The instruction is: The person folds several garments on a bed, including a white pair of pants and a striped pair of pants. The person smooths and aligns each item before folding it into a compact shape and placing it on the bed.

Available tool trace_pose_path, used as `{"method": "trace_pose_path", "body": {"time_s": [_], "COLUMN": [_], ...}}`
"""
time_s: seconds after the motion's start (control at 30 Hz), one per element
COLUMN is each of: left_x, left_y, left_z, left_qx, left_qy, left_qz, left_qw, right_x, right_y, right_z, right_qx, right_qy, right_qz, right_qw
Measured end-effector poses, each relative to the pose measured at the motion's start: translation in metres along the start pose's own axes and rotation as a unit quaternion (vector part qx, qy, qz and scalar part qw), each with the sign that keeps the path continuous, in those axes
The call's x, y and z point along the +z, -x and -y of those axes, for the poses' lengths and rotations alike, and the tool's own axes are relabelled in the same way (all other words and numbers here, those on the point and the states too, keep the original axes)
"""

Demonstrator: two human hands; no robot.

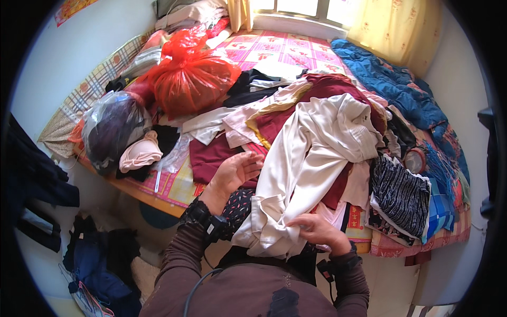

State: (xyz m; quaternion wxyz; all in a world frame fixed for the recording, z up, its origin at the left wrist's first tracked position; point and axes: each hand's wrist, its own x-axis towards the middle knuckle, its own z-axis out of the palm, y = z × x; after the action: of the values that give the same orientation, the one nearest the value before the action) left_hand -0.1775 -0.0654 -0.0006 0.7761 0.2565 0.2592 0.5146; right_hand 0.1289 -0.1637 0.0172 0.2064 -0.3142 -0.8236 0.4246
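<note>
A pair of cream trousers [305, 158] lies over a heap of clothes, its waistband at the far end and its legs towards me. My right hand [317, 232] pinches the fabric near the trouser hems with thumb and fingers. To the left of the trouser legs is my left hand [238, 171], raised palm inward with its fingers loosely curled and nothing in it. Beneath the trousers lie dark red garments [273, 123] and a pale pink garment [237, 126]. A black patterned cloth [239, 208] shows under my left wrist.
A tied red plastic bag [190, 79] and a clear bag of dark clothing [115, 126] stand left on the bed, near a pink bra [141, 152]. Folded clothes [400, 194] and a blue quilt [396, 87] lie right. More clothes [101, 261] are at the lower left.
</note>
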Motion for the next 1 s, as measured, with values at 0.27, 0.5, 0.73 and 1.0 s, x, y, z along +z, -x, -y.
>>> {"method": "trace_pose_path", "body": {"time_s": [0.27, 0.5, 0.73, 1.0], "left_x": [0.016, -0.036, -0.095, -0.121], "left_y": [-0.007, -0.020, -0.035, -0.052], "left_z": [-0.020, -0.014, -0.011, -0.019], "left_qx": [0.040, 0.056, 0.121, 0.137], "left_qy": [0.097, 0.156, 0.160, 0.143], "left_qz": [0.018, -0.037, -0.232, -0.276], "left_qw": [0.994, 0.985, 0.952, 0.940], "right_x": [-0.096, -0.131, -0.133, -0.078], "right_y": [-0.013, -0.047, -0.057, -0.042], "right_z": [-0.069, -0.137, -0.160, -0.058], "right_qx": [0.065, 0.223, 0.238, 0.152], "right_qy": [0.188, 0.327, 0.391, 0.096], "right_qz": [-0.407, -0.349, -0.348, -0.227], "right_qw": [0.891, 0.850, 0.818, 0.957]}}
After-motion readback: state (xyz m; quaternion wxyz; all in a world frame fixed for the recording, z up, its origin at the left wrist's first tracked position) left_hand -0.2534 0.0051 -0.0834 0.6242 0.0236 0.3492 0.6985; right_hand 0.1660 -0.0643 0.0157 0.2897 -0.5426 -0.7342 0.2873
